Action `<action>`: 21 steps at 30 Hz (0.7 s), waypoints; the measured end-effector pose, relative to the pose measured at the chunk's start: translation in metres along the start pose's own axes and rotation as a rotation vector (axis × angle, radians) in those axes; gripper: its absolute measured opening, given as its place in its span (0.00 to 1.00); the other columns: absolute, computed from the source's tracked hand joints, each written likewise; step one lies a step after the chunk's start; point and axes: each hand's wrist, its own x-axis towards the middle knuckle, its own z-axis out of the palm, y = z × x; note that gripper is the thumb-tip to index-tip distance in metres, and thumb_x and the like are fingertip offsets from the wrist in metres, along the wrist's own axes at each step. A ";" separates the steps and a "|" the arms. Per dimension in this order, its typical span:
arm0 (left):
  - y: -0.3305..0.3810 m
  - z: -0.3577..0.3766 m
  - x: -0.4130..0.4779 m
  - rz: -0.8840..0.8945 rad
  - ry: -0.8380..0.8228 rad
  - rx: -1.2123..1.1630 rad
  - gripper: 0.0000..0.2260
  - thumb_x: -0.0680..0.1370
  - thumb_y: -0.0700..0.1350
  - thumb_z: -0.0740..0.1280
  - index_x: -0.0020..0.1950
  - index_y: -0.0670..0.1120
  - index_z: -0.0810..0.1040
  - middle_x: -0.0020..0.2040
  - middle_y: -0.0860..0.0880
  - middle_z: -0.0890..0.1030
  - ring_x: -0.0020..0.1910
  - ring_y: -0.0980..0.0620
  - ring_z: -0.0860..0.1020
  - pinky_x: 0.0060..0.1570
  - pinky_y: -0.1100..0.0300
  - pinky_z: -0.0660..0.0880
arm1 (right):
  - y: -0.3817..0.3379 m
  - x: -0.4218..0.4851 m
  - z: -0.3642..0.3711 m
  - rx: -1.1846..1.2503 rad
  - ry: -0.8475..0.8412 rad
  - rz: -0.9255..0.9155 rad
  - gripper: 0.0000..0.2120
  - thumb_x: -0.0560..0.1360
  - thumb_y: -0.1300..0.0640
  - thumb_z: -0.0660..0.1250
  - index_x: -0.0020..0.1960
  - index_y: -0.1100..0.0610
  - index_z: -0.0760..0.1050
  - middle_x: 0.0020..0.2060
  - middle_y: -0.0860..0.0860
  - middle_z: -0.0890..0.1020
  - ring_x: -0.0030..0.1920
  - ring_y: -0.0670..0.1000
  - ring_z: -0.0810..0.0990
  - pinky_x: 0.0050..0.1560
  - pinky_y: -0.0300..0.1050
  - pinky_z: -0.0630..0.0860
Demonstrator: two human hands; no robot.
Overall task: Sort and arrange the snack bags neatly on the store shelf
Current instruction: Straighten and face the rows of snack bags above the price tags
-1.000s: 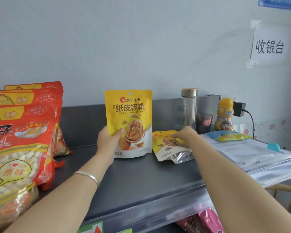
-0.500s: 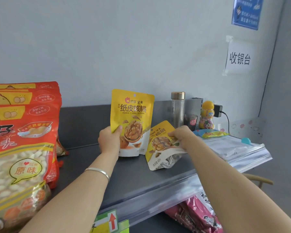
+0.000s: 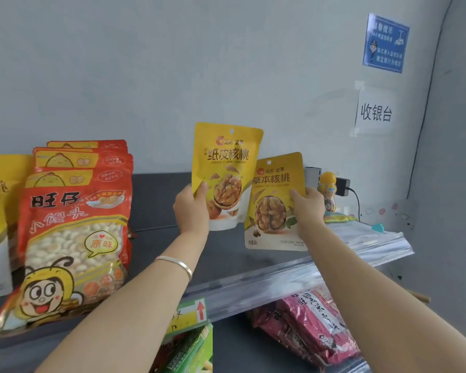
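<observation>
1. My left hand (image 3: 191, 208) pinched the taller walnut bag (image 3: 226, 160) at its left edge, thumb on the front. My right hand (image 3: 309, 208) pinched the second walnut bag (image 3: 276, 214) at its right edge.
2. Both bags were upright, side by side over the dark shelf (image 3: 156, 200).
3. Judged best: lower both together, bases flat, fronts forward, well apart from the red bags (image 3: 73, 232).
4. Couldn't tell whether either base touched the shelf or whether the bags overlapped.
5. Fingers behind the bags were hidden. A yellow bottle (image 3: 327, 184) was half hidden by my right hand.
</observation>
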 end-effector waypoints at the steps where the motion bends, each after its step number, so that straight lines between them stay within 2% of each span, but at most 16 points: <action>1: 0.008 -0.006 -0.003 0.017 0.010 -0.015 0.10 0.80 0.45 0.62 0.41 0.43 0.76 0.36 0.48 0.77 0.39 0.47 0.74 0.42 0.54 0.71 | -0.005 -0.006 -0.002 0.027 0.002 -0.009 0.06 0.78 0.57 0.62 0.44 0.57 0.74 0.36 0.52 0.77 0.36 0.52 0.74 0.41 0.49 0.74; 6: 0.040 -0.050 -0.019 0.119 0.081 0.032 0.08 0.79 0.45 0.64 0.41 0.44 0.76 0.39 0.46 0.79 0.40 0.46 0.76 0.44 0.51 0.73 | -0.029 -0.038 0.003 0.197 -0.060 -0.043 0.05 0.79 0.58 0.60 0.46 0.56 0.73 0.36 0.50 0.77 0.35 0.49 0.72 0.37 0.43 0.72; 10: 0.063 -0.106 -0.028 0.153 0.191 0.000 0.11 0.79 0.45 0.64 0.36 0.45 0.71 0.34 0.48 0.74 0.34 0.52 0.69 0.39 0.55 0.67 | -0.048 -0.070 0.028 0.326 -0.155 -0.028 0.06 0.79 0.58 0.61 0.44 0.55 0.73 0.38 0.51 0.78 0.39 0.51 0.75 0.39 0.44 0.72; 14: 0.079 -0.175 -0.036 0.196 0.289 0.033 0.11 0.79 0.42 0.64 0.36 0.49 0.72 0.35 0.54 0.75 0.35 0.58 0.71 0.40 0.58 0.69 | -0.069 -0.119 0.064 0.409 -0.316 -0.012 0.06 0.79 0.57 0.61 0.44 0.53 0.74 0.40 0.51 0.81 0.40 0.52 0.78 0.43 0.48 0.76; 16: 0.076 -0.215 -0.035 0.182 0.357 0.088 0.09 0.79 0.43 0.65 0.38 0.46 0.73 0.36 0.53 0.76 0.36 0.55 0.72 0.43 0.54 0.70 | -0.079 -0.147 0.082 0.427 -0.391 -0.021 0.07 0.80 0.57 0.61 0.44 0.54 0.74 0.40 0.51 0.80 0.39 0.51 0.77 0.42 0.46 0.75; 19: 0.065 -0.275 -0.032 0.145 0.459 0.178 0.04 0.78 0.46 0.65 0.45 0.48 0.77 0.44 0.49 0.80 0.46 0.46 0.78 0.53 0.46 0.75 | -0.094 -0.185 0.110 0.444 -0.465 -0.044 0.09 0.80 0.58 0.60 0.41 0.54 0.72 0.39 0.51 0.79 0.39 0.51 0.76 0.42 0.46 0.74; 21: 0.057 -0.311 -0.029 0.113 0.524 0.212 0.03 0.78 0.45 0.65 0.47 0.48 0.77 0.47 0.48 0.81 0.49 0.44 0.78 0.55 0.43 0.75 | -0.103 -0.208 0.129 0.406 -0.495 -0.071 0.08 0.80 0.56 0.59 0.44 0.55 0.73 0.40 0.51 0.79 0.40 0.52 0.76 0.44 0.49 0.75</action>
